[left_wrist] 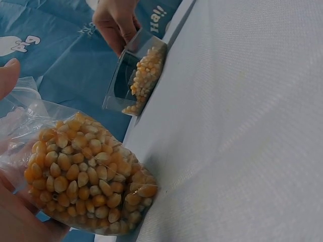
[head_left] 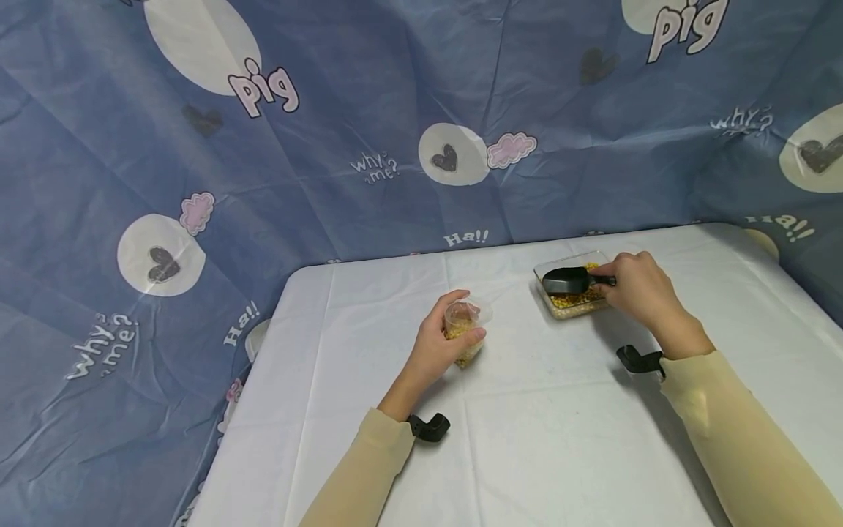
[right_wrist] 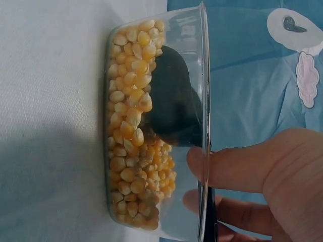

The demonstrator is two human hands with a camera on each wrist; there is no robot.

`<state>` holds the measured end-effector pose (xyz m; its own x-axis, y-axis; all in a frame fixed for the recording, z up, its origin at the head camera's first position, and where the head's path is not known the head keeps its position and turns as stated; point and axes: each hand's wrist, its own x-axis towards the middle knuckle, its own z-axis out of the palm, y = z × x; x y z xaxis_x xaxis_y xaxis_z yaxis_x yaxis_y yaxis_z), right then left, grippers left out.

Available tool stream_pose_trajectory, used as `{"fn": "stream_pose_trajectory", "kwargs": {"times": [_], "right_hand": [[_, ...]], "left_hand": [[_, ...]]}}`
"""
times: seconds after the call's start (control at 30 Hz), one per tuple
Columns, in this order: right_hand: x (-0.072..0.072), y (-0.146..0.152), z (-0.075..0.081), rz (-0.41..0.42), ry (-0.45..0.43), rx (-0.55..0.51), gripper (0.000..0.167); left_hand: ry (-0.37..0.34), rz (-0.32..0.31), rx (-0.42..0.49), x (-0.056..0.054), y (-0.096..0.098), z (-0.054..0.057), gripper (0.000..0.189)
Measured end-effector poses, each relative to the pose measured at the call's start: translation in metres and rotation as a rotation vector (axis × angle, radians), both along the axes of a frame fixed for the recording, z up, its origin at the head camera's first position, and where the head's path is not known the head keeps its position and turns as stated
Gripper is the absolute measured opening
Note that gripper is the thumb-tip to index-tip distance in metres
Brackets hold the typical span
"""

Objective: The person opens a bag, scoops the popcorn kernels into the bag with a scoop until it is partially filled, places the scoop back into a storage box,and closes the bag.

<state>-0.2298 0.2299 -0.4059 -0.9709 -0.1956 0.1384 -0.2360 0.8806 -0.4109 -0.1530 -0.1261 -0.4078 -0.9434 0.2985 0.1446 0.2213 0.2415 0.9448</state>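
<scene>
A clear plastic zip bag (head_left: pixel 466 347) stands on the table, its lower part filled with yellow corn kernels (left_wrist: pixel 91 176). My left hand (head_left: pixel 431 344) grips the bag near its open top, thumb on one side and fingers on the other. To the right, my right hand (head_left: pixel 639 291) holds a black scoop (head_left: pixel 565 282) by its handle. The scoop's bowl sits inside a clear rectangular container (head_left: pixel 560 313), down against the corn in it. Seen from the right wrist, kernels (right_wrist: pixel 128 116) are heaped along the container's bottom, and the thumb overlaps its rim.
A white cloth (head_left: pixel 527 432) covers the table. Behind it hangs a blue printed curtain (head_left: pixel 369 88), which also drops down past the table's left edge. Black wrist mounts (head_left: pixel 429 427) sit at both sleeves.
</scene>
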Motion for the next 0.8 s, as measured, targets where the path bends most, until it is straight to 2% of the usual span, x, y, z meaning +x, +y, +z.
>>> {"fn": "stream_pose_trajectory", "kwargs": {"times": [0.43, 0.67, 0.8], "right_hand": [[0.004, 0.001, 0.003, 0.006, -0.068, -0.034, 0.032], [0.006, 0.004, 0.012, 0.002, 0.015, -0.056, 0.03], [0.007, 0.003, 0.017, -0.005, 0.074, -0.092, 0.027]], "left_hand": [[0.007, -0.005, -0.013, 0.001, -0.001, 0.0, 0.066], [0.004, -0.004, -0.004, 0.002, 0.0, 0.002, 0.064], [0.005, -0.003, -0.017, -0.001, 0.0, 0.0, 0.065]]}}
